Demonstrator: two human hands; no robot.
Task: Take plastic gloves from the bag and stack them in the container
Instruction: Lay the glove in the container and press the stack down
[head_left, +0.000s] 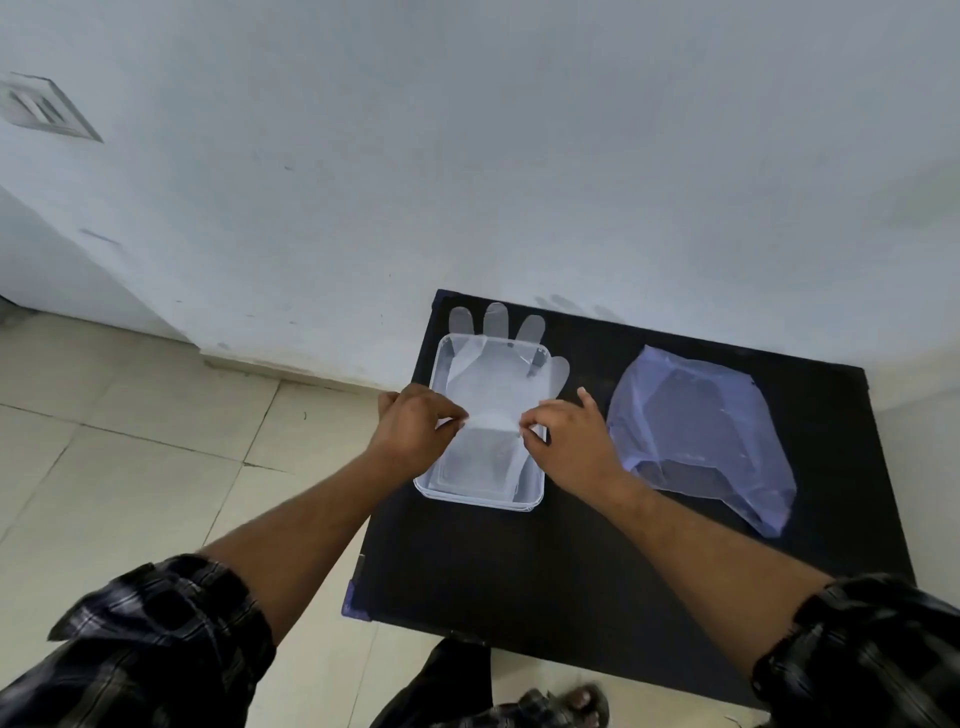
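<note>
1. White wall and pale tiled floor behind; work sits on a black counter (545, 561) pushed against the wall.
2. Clear plastic container (480, 499) stands at the counter's left side, with the bag (701, 431), bluish and translucent, lying just beside it on the right, mouth side unclear.
3. One plastic glove (493, 384) is draped over the container: cuff end down inside, fingers hanging past the far rim onto the counter. It's longer than the container, so it won't lie flat without folding.
4. Left hand (415, 431) pinches the glove's cuff edge on the left side, over the container's left rim.
5. Right hand (566, 441) pinches the same cuff edge on the right. Both are closed on the film, thumb against forefinger, pulling it taut between them, likely to keep the thin sheet flat and centred while it's laid in.
6. Can't tell if other gloves already lie under this one; layers are transparent.
7. Judgement: placement step in hand; fingers overhang needs tucking, and the film may cling or slide.
</note>
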